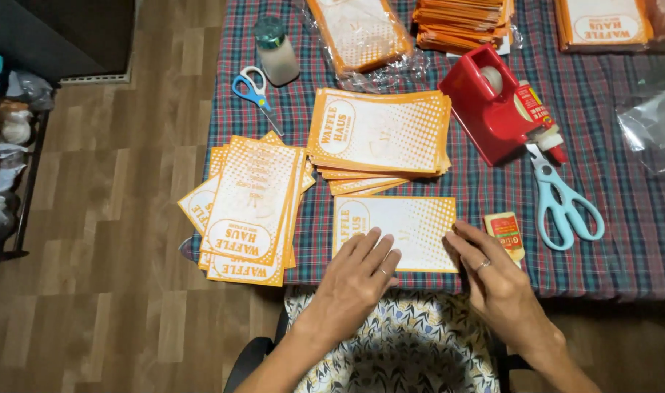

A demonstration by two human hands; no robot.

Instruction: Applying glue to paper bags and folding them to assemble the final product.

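Left hand (pixel 358 276) at lower centre of the frame, fingers (pixel 376 251) stretched out and only slightly spread, lying flat on the lower edge of a single orange-and-white printed card (pixel 405 227). Nothing gripped, just pressing down. Right hand (pixel 496 280) just to the right of it, fingers (pixel 463 244) loosely extended, tips touching the card's lower right corner; ring visible on one finger. Both wrists angled in from the bottom edge of the frame, forearms converging toward the card.

Card lying flat near the front edge of the plaid tablecloth (pixel 623 240), at centre frame, long side toward the viewer. Directly above it, a neat stack of the same cards (pixel 380 135). Left of centre, another fanned pile of cards (pixel 252 211) hanging over the table edge. Just right of the right hand, a small glue stick (pixel 506 233) lying down, then light-blue scissors (pixel 565 204). Red tape dispenser (pixel 489 102) upper right of centre. Blue-handled scissors (pixel 254 93) and a small bottle (pixel 276 49) upper left of centre.
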